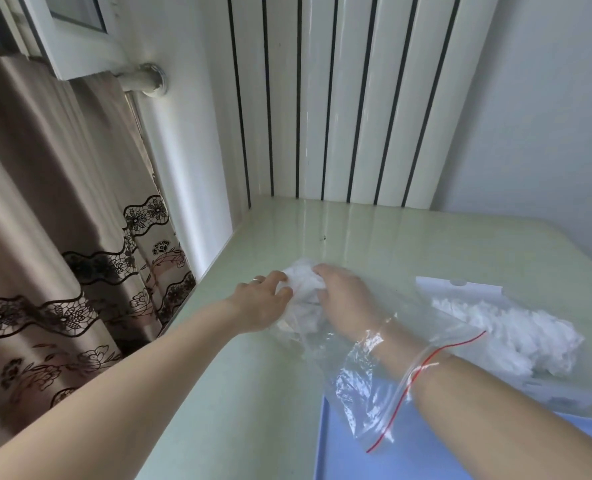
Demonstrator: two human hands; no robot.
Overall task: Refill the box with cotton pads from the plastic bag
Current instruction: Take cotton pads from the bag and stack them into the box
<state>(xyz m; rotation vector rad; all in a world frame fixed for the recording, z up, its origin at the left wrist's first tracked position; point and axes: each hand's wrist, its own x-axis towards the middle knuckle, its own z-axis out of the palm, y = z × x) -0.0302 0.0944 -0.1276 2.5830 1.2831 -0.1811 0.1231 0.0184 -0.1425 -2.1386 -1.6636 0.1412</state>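
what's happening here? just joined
A person has the right hand reaching deep inside a clear zip bag with a red seal strip, at a clump of white cotton pads at its far end. The left hand grips the bag's end from outside. More cotton lies to the right on the pale green table. No box is clearly identifiable.

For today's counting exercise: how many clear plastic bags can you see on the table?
2. One clear bag with a red zip strip surrounds the right hand, which reaches inside it at centre. A second bag, holding white cotton, lies on the table to the right. None appear hidden.
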